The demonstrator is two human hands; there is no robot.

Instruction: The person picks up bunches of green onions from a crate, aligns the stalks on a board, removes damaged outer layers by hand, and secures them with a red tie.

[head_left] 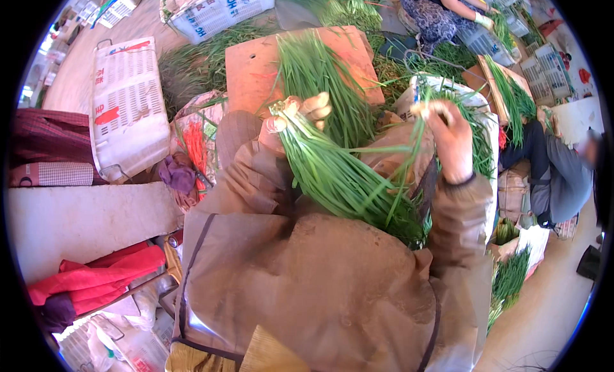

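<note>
My left hand [274,130] is closed round the pale root ends of a bunch of garlic chives [345,174]. The green leaves slant down to the right across my lap. My right hand [453,139] is raised to the right of the bunch, thumb and fingers pinched on a few thin chive strands [414,151] that hang down toward the bunch's leaves. Beyond my hands, another heap of chives [323,78] lies on an orange-brown board [248,68]. Brown sleeves and a brown apron [307,276] cover my arms and lap.
A white crate [495,142] with chives stands right of my right hand. Left are an upturned white crate [128,110], red ties [195,145] and a purple cloth [177,174]. Loose chives [204,62] litter the floor. Co-workers sit at far right [441,17] and right [563,174].
</note>
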